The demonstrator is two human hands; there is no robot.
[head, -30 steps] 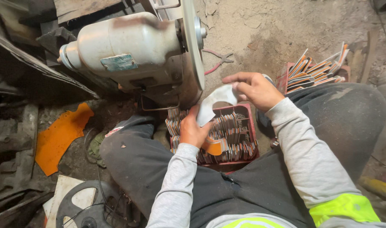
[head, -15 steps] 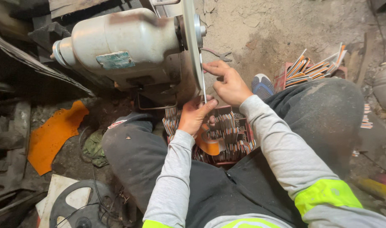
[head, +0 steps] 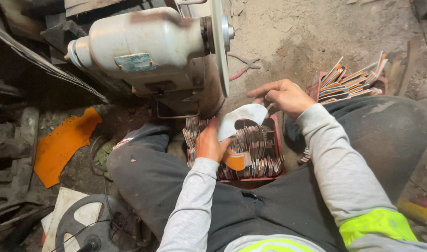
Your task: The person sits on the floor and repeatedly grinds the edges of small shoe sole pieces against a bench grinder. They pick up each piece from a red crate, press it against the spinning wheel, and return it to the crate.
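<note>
Both hands hold 1 white sole-shaped piece (head: 241, 119): the left hand (head: 209, 144) grips its lower end, the right hand (head: 281, 95) pinches its far end, above a red tray (head: 277, 144) of stacked pieces, grinding disc (head: 219, 42) just beyond.

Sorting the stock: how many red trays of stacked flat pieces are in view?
2. One red tray lies between the knees, under the left hand. The second tray stands beyond the right hand, beside the right knee. Others may be hidden.
</note>
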